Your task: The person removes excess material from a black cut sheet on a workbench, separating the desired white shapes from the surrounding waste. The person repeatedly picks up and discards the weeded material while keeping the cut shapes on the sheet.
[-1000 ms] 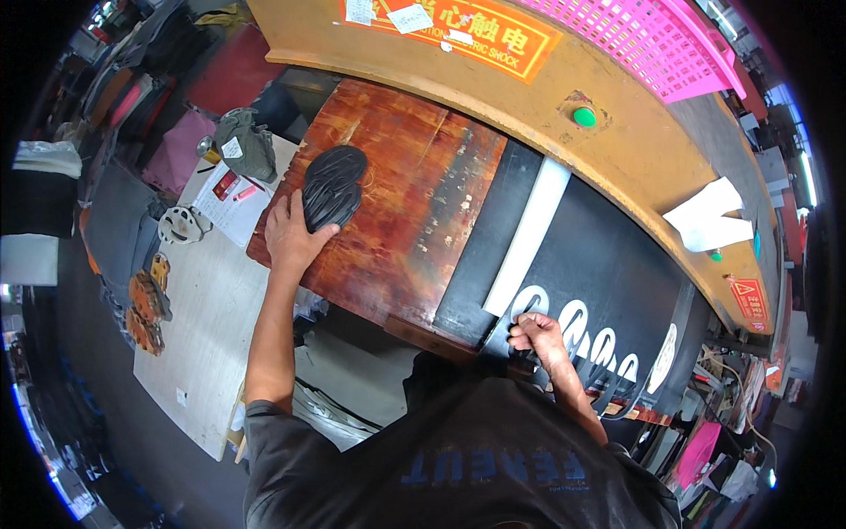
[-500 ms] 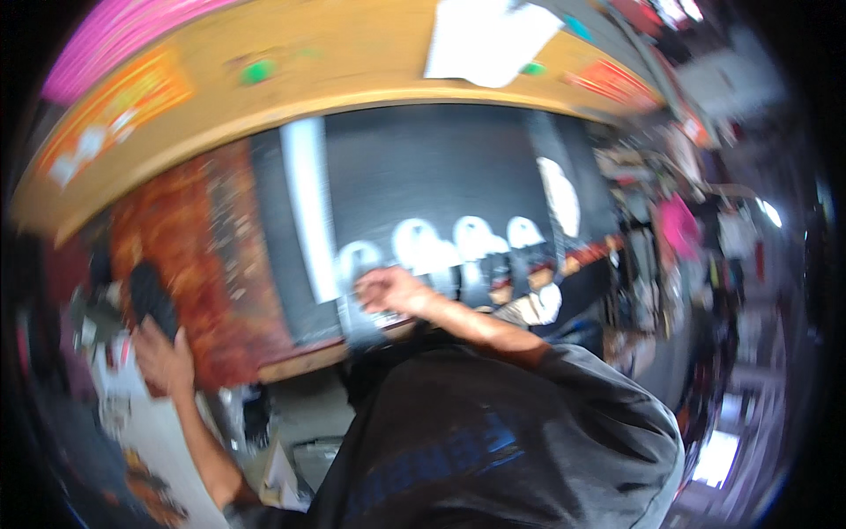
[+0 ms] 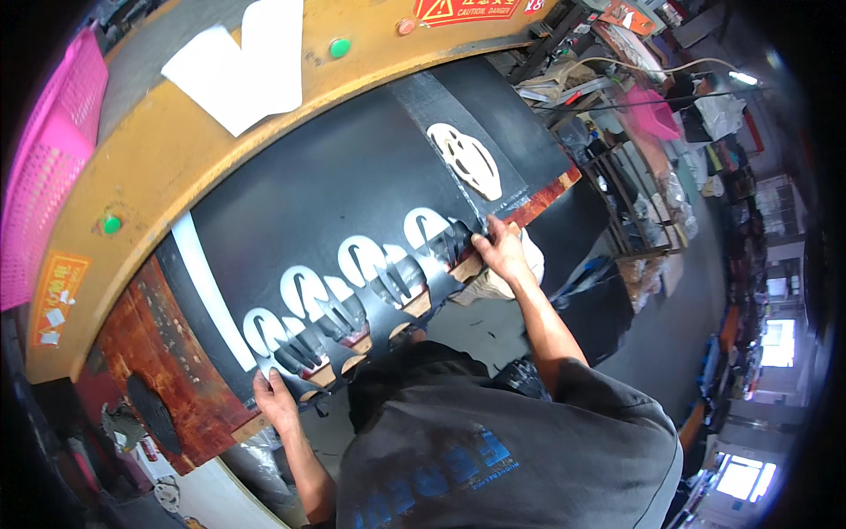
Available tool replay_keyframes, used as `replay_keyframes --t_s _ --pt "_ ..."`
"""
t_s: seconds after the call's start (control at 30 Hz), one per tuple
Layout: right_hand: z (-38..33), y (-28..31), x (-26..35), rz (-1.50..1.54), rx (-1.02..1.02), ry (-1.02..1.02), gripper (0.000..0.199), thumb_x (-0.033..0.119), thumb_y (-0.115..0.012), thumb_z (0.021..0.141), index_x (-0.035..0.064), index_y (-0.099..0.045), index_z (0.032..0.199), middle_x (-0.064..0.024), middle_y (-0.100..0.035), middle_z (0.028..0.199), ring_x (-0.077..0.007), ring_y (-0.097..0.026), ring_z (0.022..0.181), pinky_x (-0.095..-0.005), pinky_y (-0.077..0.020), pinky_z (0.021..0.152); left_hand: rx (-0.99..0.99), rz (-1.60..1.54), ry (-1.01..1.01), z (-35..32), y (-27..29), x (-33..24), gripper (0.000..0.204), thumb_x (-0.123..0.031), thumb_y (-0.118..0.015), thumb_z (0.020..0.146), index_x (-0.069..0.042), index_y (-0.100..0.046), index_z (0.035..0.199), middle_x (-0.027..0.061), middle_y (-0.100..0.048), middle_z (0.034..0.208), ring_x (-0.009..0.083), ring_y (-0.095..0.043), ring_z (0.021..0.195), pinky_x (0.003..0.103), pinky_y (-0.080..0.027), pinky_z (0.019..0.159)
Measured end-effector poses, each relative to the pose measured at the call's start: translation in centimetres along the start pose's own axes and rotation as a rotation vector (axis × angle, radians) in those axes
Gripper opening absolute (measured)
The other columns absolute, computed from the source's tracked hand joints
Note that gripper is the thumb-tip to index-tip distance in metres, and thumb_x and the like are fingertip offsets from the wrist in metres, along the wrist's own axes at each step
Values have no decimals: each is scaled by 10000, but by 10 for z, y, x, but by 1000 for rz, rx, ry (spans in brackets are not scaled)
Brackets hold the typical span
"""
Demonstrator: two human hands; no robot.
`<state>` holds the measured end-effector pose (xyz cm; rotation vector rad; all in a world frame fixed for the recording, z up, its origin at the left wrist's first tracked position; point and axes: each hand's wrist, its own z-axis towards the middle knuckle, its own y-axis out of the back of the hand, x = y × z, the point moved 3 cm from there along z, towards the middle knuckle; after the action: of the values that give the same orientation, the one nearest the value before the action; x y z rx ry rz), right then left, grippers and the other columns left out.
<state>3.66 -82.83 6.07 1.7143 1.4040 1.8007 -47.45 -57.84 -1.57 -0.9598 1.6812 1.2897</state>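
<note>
A dark, flexible sheet (image 3: 385, 319) lies along the near edge of the black work surface and partly hangs over it. A row of several cut-outs runs through it, with pale arched areas showing behind. My left hand (image 3: 278, 404) is closed on the sheet's left end, thumb on top. At the right end, my right hand (image 3: 505, 251) pinches the sheet's edge between thumb and fingers; some fingertips are hidden. Just beyond the right hand rests a cream, slotted, rounded plate (image 3: 480, 167).
A yellow machine beam (image 3: 189, 181) with green buttons spans the far side, white sheets (image 3: 220, 75) on it. A white strip (image 3: 211, 295) lies on the black surface (image 3: 308, 194). At left are a dark sole-shaped piece (image 3: 152, 410) and a pink basket (image 3: 53, 159).
My left hand has left the dark sole-shaped piece and come to the sheet's left end. My right hand has moved right along the sheet to its other end. The view has turned.
</note>
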Motion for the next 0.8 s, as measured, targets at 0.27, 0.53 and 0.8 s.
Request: replay_keyframes --t_s 0.27,0.53,0.8 --pt "33 19 -76 319 175 66 249 -24 -628 959 -24 -739 1181 -23 -677 979 -119 -647 926 -272 -527 835 193 596 51 -28 14 -30 324 -240 -640 1004 47 -610 858 165 -615 717 250 -543 677 444 -483 701" --pt "129 55 -11 -208 93 371 726 472 -795 851 114 -641 1464 -264 -557 1503 -462 -504 1399 -510 -440 1170 280 749 275 -21 31 -35 341 -317 -706 937 23 -736 917 210 -731 828 336 -722 811 442 -539 816" --pt "220 4 62 -485 157 213 967 493 -844 801 121 -472 1612 -305 -454 1580 -458 -492 1446 -490 -433 1202 239 846 227 -44 52 -36 335 -365 -700 963 -52 -784 1048 216 -775 980 391 -753 961 464 -557 884"
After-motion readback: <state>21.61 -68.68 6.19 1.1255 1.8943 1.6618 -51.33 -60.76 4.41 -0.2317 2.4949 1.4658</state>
